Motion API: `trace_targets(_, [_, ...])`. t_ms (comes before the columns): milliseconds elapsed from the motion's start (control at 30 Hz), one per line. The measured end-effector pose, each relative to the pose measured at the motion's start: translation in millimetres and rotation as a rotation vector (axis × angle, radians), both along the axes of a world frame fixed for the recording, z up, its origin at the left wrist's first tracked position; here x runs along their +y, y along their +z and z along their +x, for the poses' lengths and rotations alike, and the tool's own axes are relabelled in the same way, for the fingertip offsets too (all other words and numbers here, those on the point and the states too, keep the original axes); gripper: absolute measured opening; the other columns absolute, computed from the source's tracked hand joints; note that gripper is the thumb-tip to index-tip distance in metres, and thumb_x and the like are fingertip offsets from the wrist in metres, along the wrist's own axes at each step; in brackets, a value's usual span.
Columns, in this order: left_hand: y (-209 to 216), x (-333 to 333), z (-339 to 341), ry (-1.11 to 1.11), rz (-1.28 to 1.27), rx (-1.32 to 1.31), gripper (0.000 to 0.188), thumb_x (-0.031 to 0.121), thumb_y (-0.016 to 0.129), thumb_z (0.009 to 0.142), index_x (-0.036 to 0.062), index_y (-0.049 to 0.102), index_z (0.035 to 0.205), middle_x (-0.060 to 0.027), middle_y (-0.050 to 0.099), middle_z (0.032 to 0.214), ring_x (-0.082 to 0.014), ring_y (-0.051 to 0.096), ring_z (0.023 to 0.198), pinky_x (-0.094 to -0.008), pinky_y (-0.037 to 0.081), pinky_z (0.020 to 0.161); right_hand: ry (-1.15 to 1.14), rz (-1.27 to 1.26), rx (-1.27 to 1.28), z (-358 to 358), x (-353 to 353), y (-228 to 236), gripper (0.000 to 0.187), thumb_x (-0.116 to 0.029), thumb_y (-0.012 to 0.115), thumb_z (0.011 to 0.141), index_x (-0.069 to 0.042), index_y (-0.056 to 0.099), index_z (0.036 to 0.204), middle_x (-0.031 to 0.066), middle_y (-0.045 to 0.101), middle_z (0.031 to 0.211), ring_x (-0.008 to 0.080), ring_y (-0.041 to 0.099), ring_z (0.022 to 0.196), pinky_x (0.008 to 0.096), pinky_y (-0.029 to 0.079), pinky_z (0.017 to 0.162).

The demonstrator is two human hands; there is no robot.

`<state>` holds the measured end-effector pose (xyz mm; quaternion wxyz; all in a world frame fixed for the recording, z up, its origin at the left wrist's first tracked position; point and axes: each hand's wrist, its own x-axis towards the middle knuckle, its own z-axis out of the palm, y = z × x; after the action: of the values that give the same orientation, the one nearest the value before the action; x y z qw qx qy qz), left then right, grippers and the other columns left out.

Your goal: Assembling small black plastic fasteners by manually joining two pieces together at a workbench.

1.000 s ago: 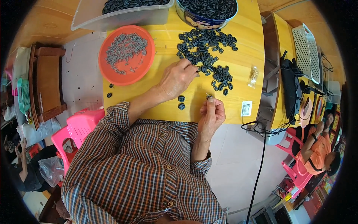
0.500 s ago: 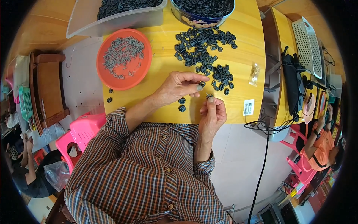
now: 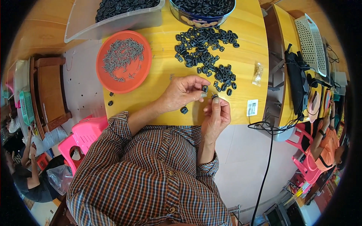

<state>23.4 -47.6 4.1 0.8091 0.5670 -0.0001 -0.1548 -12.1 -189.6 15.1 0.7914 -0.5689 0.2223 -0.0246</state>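
Left fingers (image 3: 198, 79) against rounded black piece (image 3: 204, 89)

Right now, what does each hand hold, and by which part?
Left hand: a small black piece, gripped part unclear. Right hand: a second black piece, pinched at its near end.

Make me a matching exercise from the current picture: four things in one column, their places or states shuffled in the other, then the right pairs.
Column one
1. Orange-red plate
2. Right hand
3. Round tin
4. White label

Column two
A. Pinching a small black piece between thumb and finger
B. Filled with many black pieces, at the table's far side
C. Lying flat on the yellow table, to the right of both hands
D. Bearing many small grey parts

Right pairs: 1-D, 2-A, 3-B, 4-C.
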Motion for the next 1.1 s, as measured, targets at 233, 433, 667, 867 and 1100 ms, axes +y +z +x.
trace_targets(233, [-3, -3, -1, 0.058, 0.109, -0.068, 0.021, -0.002, 0.06, 0.086, -0.001, 0.056, 0.107, -0.0056, 0.064, 0.089, -0.0107, 0.064, 0.082, -0.0245, 0.053, 0.074, -0.02, 0.036, 0.009, 0, 3, 3, 0.007, -0.01, 0.057, 0.091, -0.004, 0.057, 0.09, 0.0072, 0.065, 0.085, 0.0059, 0.05, 0.057, 0.0168, 0.039, 0.05])
trace_targets(433, [-5, -10, -3, 0.108, 0.037, -0.071, 0.013, -0.003, 0.057, 0.088, -0.002, 0.056, 0.101, -0.0079, 0.064, 0.092, -0.0135, 0.065, 0.085, -0.0245, 0.053, 0.075, -0.028, 0.081, -0.04, -1, 6, 6, 0.008, -0.01, 0.055, 0.092, -0.002, 0.056, 0.09, 0.0114, 0.066, 0.088, 0.0066, 0.051, 0.056, 0.0176, 0.041, 0.049])
trace_targets(667, [5, -8, -3, 0.09, 0.306, -0.242, 0.015, -0.003, 0.06, 0.085, -0.0018, 0.06, 0.1, -0.0092, 0.064, 0.093, -0.0129, 0.065, 0.085, -0.0244, 0.053, 0.074, -0.001, 0.121, -0.031, 0, 4, 9, 0.009, -0.01, 0.055, 0.092, -0.001, 0.055, 0.089, 0.0134, 0.066, 0.092, 0.0075, 0.053, 0.057, 0.0173, 0.041, 0.049])
trace_targets(867, [3, -8, -3, 0.082, 0.435, -0.319, 0.017, -0.005, 0.061, 0.083, -0.0007, 0.063, 0.099, -0.0087, 0.064, 0.09, -0.0127, 0.065, 0.083, -0.0245, 0.053, 0.072, -0.03, 0.074, -0.034, 3, 1, 13, 0.011, -0.01, 0.054, 0.092, -0.001, 0.056, 0.086, 0.0156, 0.067, 0.093, 0.0072, 0.054, 0.055, 0.0162, 0.04, 0.046])
trace_targets(1100, [-1, -7, -1, 0.137, 0.454, -0.379, 0.013, -0.004, 0.064, 0.081, -0.0008, 0.064, 0.094, -0.006, 0.061, 0.088, -0.0109, 0.061, 0.076, -0.0227, 0.051, 0.064, -0.012, 0.065, -0.03, 4, 2, 12, 0.011, -0.01, 0.054, 0.092, -0.002, 0.056, 0.086, 0.0171, 0.068, 0.094, 0.0071, 0.056, 0.054, 0.0157, 0.039, 0.044])
